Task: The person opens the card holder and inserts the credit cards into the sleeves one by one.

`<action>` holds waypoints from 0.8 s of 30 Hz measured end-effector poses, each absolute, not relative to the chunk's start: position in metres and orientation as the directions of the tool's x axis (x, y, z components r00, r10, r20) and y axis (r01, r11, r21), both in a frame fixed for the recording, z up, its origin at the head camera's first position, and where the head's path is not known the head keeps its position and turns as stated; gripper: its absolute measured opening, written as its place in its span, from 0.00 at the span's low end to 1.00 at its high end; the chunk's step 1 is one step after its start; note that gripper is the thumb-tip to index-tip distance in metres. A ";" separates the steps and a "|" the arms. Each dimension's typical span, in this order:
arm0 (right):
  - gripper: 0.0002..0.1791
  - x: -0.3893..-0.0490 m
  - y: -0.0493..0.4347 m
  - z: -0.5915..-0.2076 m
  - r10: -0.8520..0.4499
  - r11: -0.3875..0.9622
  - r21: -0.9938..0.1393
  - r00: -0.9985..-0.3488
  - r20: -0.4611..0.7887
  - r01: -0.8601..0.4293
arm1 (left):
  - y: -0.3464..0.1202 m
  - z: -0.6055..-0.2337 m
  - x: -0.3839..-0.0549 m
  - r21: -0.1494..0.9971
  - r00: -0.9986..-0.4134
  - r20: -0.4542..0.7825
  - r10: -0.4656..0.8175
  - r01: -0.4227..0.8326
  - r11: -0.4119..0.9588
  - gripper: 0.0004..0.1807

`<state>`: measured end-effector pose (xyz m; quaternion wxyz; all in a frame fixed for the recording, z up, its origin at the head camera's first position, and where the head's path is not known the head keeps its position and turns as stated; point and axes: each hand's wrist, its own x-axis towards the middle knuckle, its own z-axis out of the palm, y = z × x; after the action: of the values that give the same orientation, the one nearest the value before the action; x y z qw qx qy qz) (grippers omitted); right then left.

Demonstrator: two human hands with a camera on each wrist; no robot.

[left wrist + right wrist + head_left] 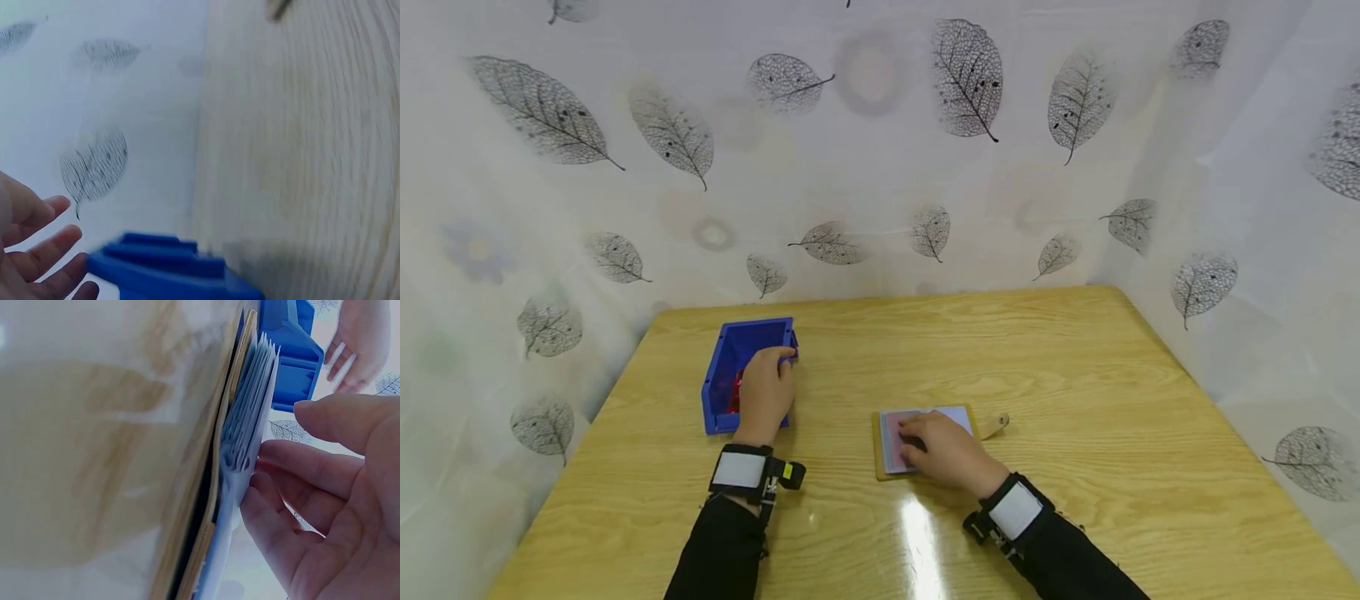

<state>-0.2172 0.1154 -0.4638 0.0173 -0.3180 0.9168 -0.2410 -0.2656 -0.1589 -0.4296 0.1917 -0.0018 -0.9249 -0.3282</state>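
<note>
In the head view my left hand [765,393] hangs over the right side of a blue plastic bin [709,402], in which something red [735,390] shows partly behind the hand. The left wrist view has its fingers [53,253] loosely spread and holding nothing, beside the blurred blue bin edge [175,265]. My right hand [951,452] rests on a stack of thin, pale sheets [895,462] lying on a flat wooden board [878,450]. Up close, the right fingertips [256,494] touch the outer sheet, while the thumb stays apart from it.
A small light wooden piece [996,426] with a dark spot at its end sticks out right of the board. The wood-grain table [1060,375] is bordered behind and at the sides by a white leaf-print curtain [865,167].
</note>
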 end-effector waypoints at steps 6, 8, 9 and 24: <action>0.17 -0.217 0.115 -0.465 -0.589 0.683 -0.452 -0.799 0.125 -0.574 | -0.174 -0.435 -0.278 0.588 -0.974 0.196 -0.113 0.025 0.809 0.20; 0.17 -0.217 0.114 -0.465 -0.592 0.681 -0.447 -0.795 0.132 -0.581 | -0.178 -0.433 -0.282 0.595 -0.979 0.157 -0.130 -0.011 0.804 0.22; 0.17 -0.218 0.113 -0.466 -0.595 0.679 -0.443 -0.793 0.134 -0.585 | -0.180 -0.432 -0.284 0.596 -0.980 0.139 -0.145 -0.034 0.802 0.23; 0.17 -0.216 0.114 -0.464 -0.593 0.689 -0.437 -0.797 0.120 -0.578 | -0.208 -0.450 -0.298 0.282 -0.985 -0.146 -0.088 -0.127 0.951 0.13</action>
<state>-0.2160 0.1139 -0.4636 0.0155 -0.3186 0.9188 -0.2326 -0.2975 -0.2084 -0.4502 -0.0658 0.0545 -0.9855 -0.1467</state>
